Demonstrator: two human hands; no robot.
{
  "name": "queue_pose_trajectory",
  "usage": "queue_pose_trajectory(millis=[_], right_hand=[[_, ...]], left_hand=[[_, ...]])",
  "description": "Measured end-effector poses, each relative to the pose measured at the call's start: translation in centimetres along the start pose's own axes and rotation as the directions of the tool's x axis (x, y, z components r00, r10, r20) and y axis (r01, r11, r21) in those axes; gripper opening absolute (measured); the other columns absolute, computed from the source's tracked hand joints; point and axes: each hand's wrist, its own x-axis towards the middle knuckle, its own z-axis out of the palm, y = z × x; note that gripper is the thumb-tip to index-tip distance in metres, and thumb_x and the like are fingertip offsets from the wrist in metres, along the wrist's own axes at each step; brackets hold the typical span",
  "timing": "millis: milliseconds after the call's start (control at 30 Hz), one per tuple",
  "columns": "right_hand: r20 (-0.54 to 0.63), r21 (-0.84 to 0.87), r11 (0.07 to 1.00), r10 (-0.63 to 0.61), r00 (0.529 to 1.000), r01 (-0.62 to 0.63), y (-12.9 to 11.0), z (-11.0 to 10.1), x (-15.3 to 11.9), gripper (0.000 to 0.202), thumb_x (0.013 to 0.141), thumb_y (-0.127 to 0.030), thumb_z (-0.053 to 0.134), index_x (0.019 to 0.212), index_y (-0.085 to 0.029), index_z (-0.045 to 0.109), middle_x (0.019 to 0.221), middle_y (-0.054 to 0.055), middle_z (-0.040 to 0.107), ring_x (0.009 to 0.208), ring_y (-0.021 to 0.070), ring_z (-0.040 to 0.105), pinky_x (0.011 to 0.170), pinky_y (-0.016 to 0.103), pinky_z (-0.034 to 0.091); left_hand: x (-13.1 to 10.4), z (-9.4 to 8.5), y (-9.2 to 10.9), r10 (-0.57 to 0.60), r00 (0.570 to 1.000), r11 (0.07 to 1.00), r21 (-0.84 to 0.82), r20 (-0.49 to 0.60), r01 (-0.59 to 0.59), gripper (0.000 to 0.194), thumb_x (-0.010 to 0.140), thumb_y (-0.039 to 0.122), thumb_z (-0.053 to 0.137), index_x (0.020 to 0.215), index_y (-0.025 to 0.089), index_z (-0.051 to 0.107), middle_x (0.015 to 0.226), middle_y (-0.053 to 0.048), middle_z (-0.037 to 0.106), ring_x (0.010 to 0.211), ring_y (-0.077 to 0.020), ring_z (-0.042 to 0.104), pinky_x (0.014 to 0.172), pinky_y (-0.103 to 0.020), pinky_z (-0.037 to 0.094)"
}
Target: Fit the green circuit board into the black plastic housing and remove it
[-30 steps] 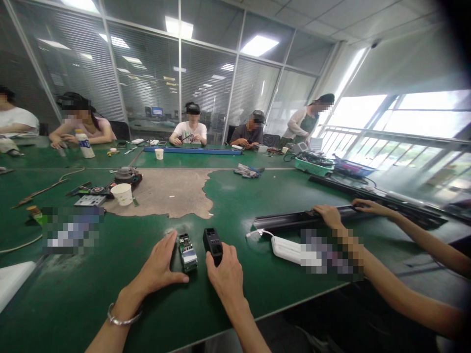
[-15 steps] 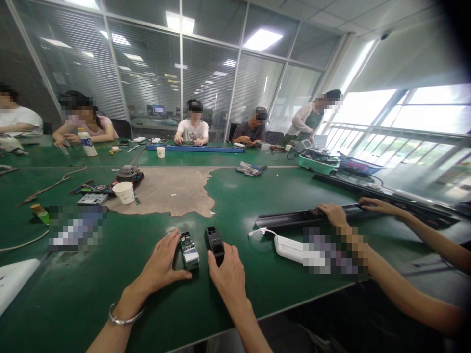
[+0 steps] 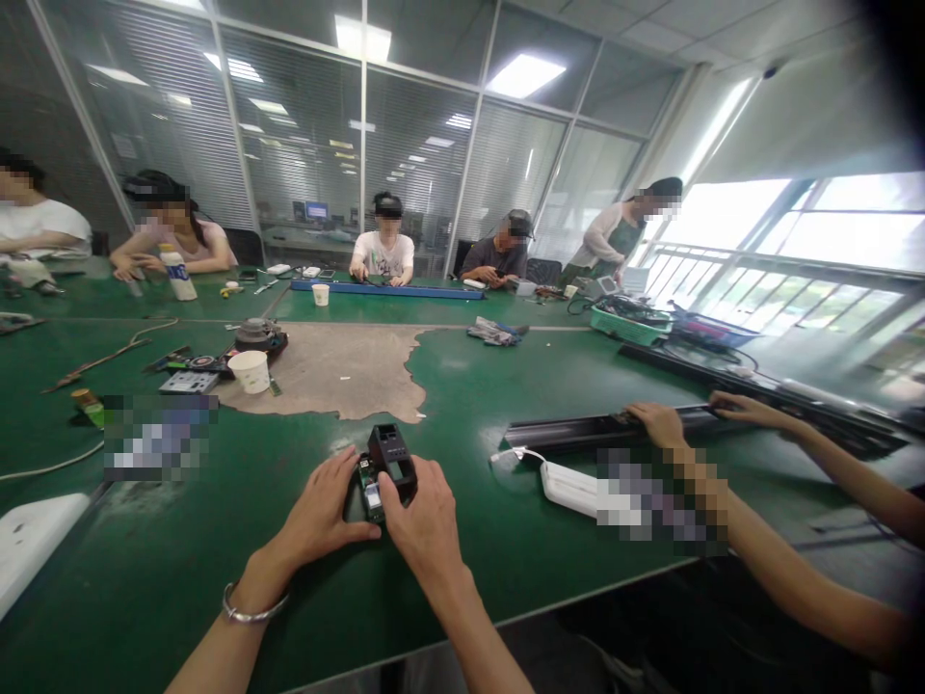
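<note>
In the head view, my left hand (image 3: 322,511) is curved around a small green circuit board (image 3: 372,496) with a pale block on it, fingers at its upper left and thumb by its lower end. My right hand (image 3: 426,516) grips a black plastic housing (image 3: 390,451) with openings in its face, thumb on the near side. The housing is tilted just above the board and covers much of its right side. Whether the two touch, I cannot tell. A metal bracelet circles my left wrist.
A co-worker's hands (image 3: 661,424) rest on a long black rail (image 3: 578,429) at right. Nearby lies a white power strip (image 3: 570,490). A paper cup (image 3: 250,372) and electronic parts stand by a brown sheet (image 3: 339,361). Another white strip (image 3: 36,540) is at left. Several people sit across the green table.
My right hand has moved left and slightly up with the black housing, from beside the circuit board to over its right side. My left hand has stayed around the board.
</note>
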Motion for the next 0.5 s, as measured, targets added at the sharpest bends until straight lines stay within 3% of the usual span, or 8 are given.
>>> queue_pose_trajectory(millis=[167, 500], right_hand=[[0.013, -0.016, 1.0, 0.008, 1.0, -0.008, -0.1, 1.0, -0.3, 0.027, 0.085, -0.037, 0.052, 0.102, -0.017, 0.058, 0.091, 0.008, 0.058, 0.085, 0.0212, 0.057, 0.077, 0.031, 0.045], [0.065, -0.11, 0.994, 0.008, 0.998, -0.001, -1.3, 1.5, -0.9, 0.027, 0.086, -0.04, 0.051, 0.101, -0.017, 0.055, 0.091, 0.007, 0.057, 0.079, 0.0205, 0.059, 0.071, 0.031, 0.046]], left_hand=[[0.1, -0.3, 0.4, 0.014, 1.0, 1.0, -0.005, 0.001, -0.014, 0.101, 0.066, 0.066, 0.064, 0.144, 0.02, 0.021, 0.149, -0.017, 0.028, 0.136, -0.0347, 0.027, 0.109, -0.054, 0.027], [-0.3, 0.0, 0.2, 0.002, 1.0, 0.998, -0.062, -0.009, -0.002, 0.124, 0.065, 0.06, 0.069, 0.146, 0.019, -0.016, 0.153, -0.022, 0.01, 0.138, -0.0378, 0.021, 0.108, -0.055, 0.027]])
